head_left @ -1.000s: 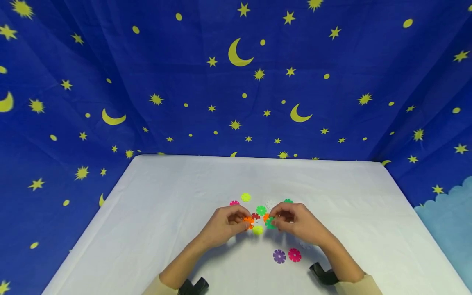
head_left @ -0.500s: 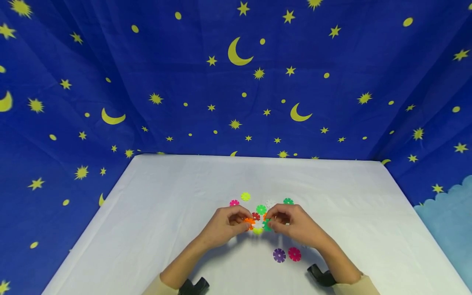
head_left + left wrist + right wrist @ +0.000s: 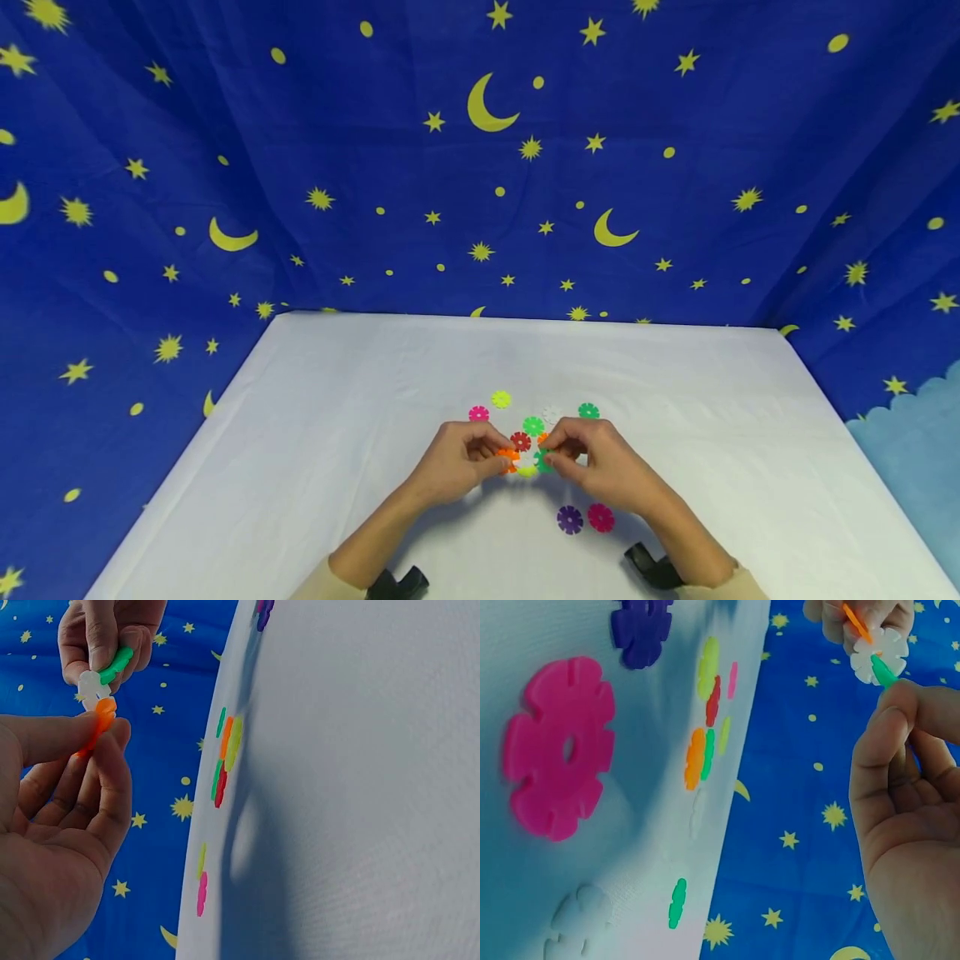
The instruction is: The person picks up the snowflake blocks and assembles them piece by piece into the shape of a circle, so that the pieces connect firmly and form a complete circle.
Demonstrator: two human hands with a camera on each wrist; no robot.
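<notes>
Pinching an orange disc (image 3: 106, 710) in the left fingers (image 3: 113, 787) and a green disc (image 3: 883, 670) in the right fingers (image 3: 879, 746), with a white disc (image 3: 892, 646) between them above the desk (image 3: 337, 408), seemingly touching both. Looks like smooth, flat, petal-edged plastic: probably light, stiff, kinda slick. I'd grab the outer edges, clear of the notches.

Fingers (image 3: 112, 780) partly hide the orange disc (image 3: 105, 712) and green disc (image 3: 117, 664)

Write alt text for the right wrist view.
The right hand pinches a green disc and the left hand an orange disc, with a white disc between them. Other discs lie on the white table, a pink one looking largest.
</notes>
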